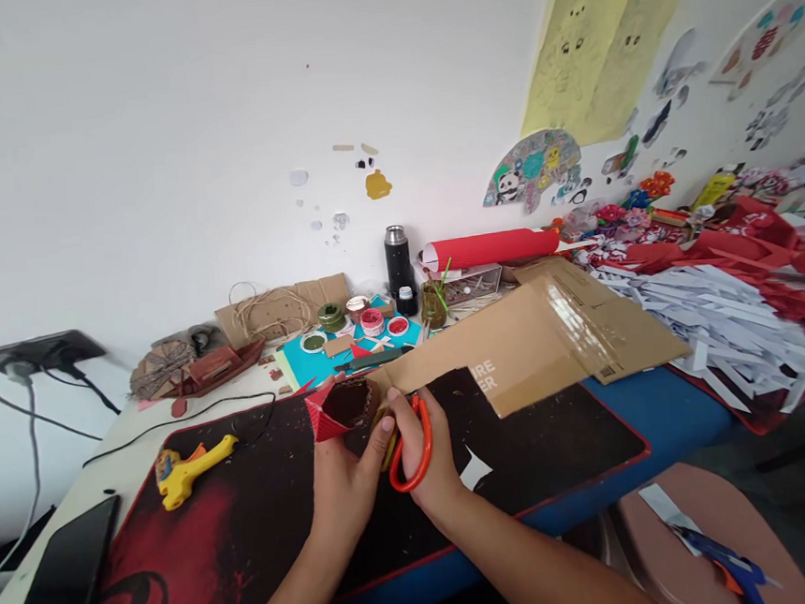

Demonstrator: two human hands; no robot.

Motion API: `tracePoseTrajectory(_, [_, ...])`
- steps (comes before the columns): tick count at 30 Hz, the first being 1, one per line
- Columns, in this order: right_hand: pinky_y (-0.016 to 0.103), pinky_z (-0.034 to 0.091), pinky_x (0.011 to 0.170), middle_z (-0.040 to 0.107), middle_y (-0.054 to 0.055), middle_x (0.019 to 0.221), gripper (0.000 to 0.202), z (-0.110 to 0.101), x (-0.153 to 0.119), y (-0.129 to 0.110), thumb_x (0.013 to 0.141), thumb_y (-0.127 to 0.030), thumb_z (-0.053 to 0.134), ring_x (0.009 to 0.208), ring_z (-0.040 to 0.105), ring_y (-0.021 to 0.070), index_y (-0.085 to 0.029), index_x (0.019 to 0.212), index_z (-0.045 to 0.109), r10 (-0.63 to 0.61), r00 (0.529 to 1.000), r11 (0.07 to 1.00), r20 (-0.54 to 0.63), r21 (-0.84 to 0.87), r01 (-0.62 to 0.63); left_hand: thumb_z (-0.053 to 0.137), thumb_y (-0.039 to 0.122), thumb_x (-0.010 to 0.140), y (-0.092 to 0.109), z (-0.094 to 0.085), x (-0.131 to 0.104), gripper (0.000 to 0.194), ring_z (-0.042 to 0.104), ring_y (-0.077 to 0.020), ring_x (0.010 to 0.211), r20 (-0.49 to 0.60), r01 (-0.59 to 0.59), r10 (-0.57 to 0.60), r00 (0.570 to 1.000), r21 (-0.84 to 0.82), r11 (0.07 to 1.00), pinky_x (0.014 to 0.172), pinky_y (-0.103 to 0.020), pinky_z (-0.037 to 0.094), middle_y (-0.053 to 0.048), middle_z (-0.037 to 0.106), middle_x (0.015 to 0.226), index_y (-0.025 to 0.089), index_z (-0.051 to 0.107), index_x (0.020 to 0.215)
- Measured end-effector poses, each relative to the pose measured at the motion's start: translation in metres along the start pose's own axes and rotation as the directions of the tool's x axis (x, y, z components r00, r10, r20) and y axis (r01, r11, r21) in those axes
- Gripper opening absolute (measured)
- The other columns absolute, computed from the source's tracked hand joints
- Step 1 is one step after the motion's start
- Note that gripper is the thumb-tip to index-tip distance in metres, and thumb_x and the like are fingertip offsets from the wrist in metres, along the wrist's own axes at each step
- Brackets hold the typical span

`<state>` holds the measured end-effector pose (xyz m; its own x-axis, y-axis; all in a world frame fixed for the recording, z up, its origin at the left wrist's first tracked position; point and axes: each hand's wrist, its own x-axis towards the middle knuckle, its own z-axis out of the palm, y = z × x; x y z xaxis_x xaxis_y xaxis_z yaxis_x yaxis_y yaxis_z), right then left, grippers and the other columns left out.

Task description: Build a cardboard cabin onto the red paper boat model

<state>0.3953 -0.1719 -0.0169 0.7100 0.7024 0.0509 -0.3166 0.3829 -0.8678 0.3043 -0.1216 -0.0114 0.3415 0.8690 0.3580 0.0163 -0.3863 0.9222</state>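
My left hand (344, 486) is closed around a small hollow cardboard piece (350, 405), dark brown inside, with a red paper-covered point at its left. The fingers of my right hand (433, 450) are wrapped through the handles of orange-handled scissors (426, 450); the blades are mostly hidden between the hands. A long brown cardboard sheet (504, 340) runs off to the right from just behind my hands. Its near end meets the hollow piece, but I cannot tell whether they are joined. Beside my right wrist a white paper scrap (474, 468) lies on the black and red mat (550, 463).
To the left lie a yellow glue gun (191, 466) and a black phone (61, 586). Paint pots (371, 321), a dark flask (398, 260) and a red paper roll (489, 248) line the wall. White paper strips (700, 314) pile up right; blue scissors (731, 555) rest on a stool.
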Motion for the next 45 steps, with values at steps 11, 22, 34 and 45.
tracePoseTrajectory(11, [0.031,0.052,0.057,0.067,0.001,0.074,0.028,0.008,-0.008,0.001,0.097,-0.051,0.069,0.059,0.060,0.0183,-0.023,0.098,0.069,-0.028,0.996,0.995,0.082,-0.091,0.036,0.081,0.054,0.083,-0.001,0.004,0.005,0.045,0.077,-0.0320,0.093,-0.138,0.111,-0.120,0.983,-0.068,0.991,0.084,-0.044,0.064,-0.009,0.080,0.092,0.016,0.075,0.108])
tracePoseTrajectory(22, [0.027,0.043,0.045,0.054,-0.003,0.050,0.051,-0.001,-0.020,0.005,0.090,-0.066,0.074,0.042,0.054,0.0140,-0.023,0.065,0.060,0.123,0.952,0.984,0.279,-0.159,-0.080,0.076,0.054,0.089,-0.004,-0.005,0.007,0.051,0.075,-0.0302,0.111,-0.165,0.167,-0.202,0.965,-0.205,0.964,0.099,-0.043,0.059,-0.011,0.079,0.118,0.018,0.072,0.124])
tracePoseTrajectory(34, [0.027,0.043,0.048,0.056,-0.001,0.051,0.052,-0.015,-0.018,0.009,0.098,-0.059,0.068,0.044,0.054,0.0143,-0.023,0.062,0.060,0.076,0.953,0.988,0.292,-0.151,-0.032,0.080,0.052,0.087,-0.013,-0.023,0.003,0.054,0.067,-0.0345,0.130,-0.131,0.107,-0.126,0.983,-0.146,0.984,0.118,-0.051,0.046,-0.014,0.075,0.134,0.019,0.072,0.129])
tracePoseTrajectory(45, [0.024,0.041,0.040,0.053,-0.003,0.047,0.054,-0.009,-0.011,-0.003,0.091,-0.064,0.071,0.036,0.052,0.0125,-0.021,0.061,0.055,0.152,0.953,0.987,0.261,-0.085,-0.134,0.084,0.047,0.084,-0.026,-0.031,-0.003,0.059,0.067,-0.0349,0.129,-0.034,0.067,-0.070,0.997,-0.082,0.994,0.113,-0.047,0.051,-0.013,0.074,0.134,0.019,0.068,0.134])
